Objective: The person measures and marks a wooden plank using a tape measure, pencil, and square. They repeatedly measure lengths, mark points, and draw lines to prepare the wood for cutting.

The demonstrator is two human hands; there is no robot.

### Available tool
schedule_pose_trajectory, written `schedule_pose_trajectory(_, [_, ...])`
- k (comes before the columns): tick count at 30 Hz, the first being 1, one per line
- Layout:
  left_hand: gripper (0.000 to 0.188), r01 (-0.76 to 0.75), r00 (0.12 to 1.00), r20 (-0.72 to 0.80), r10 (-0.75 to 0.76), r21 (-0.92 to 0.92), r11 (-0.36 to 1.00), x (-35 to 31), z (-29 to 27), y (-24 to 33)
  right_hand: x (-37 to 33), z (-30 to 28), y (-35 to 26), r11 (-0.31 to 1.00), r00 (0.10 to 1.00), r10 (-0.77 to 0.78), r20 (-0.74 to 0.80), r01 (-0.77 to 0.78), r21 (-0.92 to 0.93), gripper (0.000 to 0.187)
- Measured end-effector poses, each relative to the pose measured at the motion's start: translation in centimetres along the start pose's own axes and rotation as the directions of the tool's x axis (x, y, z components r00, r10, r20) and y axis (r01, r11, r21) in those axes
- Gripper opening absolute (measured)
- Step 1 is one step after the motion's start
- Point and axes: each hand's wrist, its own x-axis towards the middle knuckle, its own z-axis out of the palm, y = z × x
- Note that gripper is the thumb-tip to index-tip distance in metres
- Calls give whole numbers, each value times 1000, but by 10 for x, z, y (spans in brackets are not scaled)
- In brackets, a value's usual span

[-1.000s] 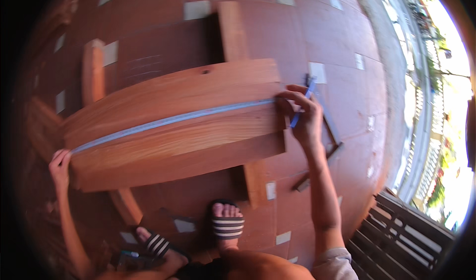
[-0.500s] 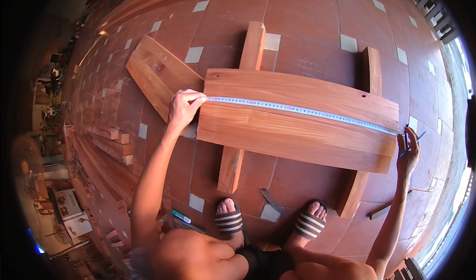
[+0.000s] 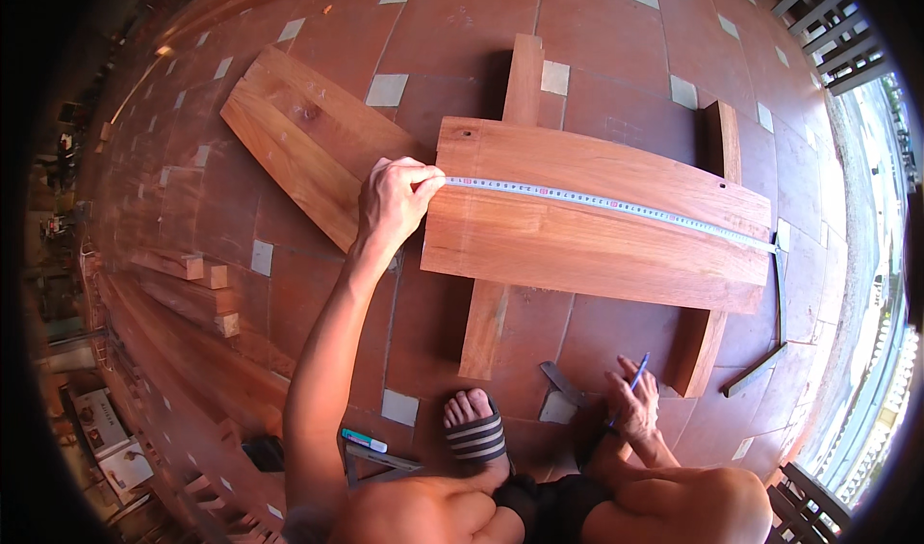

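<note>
A wide wooden board point(image 3: 577, 255) lies across two wooden beams, with a small dark slot near each end of its far edge. My left hand point(image 3: 393, 202) is closed at the board's left end, pinching a white tape measure point(image 3: 577, 195). The blade stretches lengthwise over the board to its right end. Low in front of the board, by my right foot, my right hand point(image 3: 635, 409) has a thin blue pen or pencil point(image 3: 640, 369) between its fingers. A second, tapered board point(image 3: 298, 140) lies on the floor past my left hand.
One beam point(image 3: 486, 327) sticks out under the board's left part, another point(image 3: 703, 351) under its right. An angled dark metal tool point(image 3: 756, 371) is at the right. A flat metal strip point(image 3: 560, 382), a green-and-white marker point(image 3: 364, 440) and stacked timber point(image 3: 183, 303) lie on the tiled floor.
My right hand has left the board's right end and come back toward my right foot, keeping the pen or pencil. My left hand still pinches the tape measure; the view has shifted.
</note>
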Motion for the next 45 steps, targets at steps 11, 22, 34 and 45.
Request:
schedule_pose_trajectory(11, [10, -44, 998, -40, 43, -22, 999, 1, 1, 3, 7, 10, -9, 977, 976, 213, 53, -213, -11, 46])
schedule_pose_trajectory(22, [12, 18, 1000, -6, -18, -11, 1000, 0, -1, 2, 6, 9, -1, 999, 1000, 25, 4, -25, 21, 43])
schedule_pose_trajectory(34, [11, -4, 1000, -19, 3, -61, 998, -3, 3, -14, 145, -84, -27, 908, 970, 28, -243, 77, 411, 26])
schedule_pose_trajectory(45, [9, 0, 999, 46, 2, -32, 999, 4, 0, 0, 241, -84, 59, 707, 928, 342, -149, -150, 692, 21])
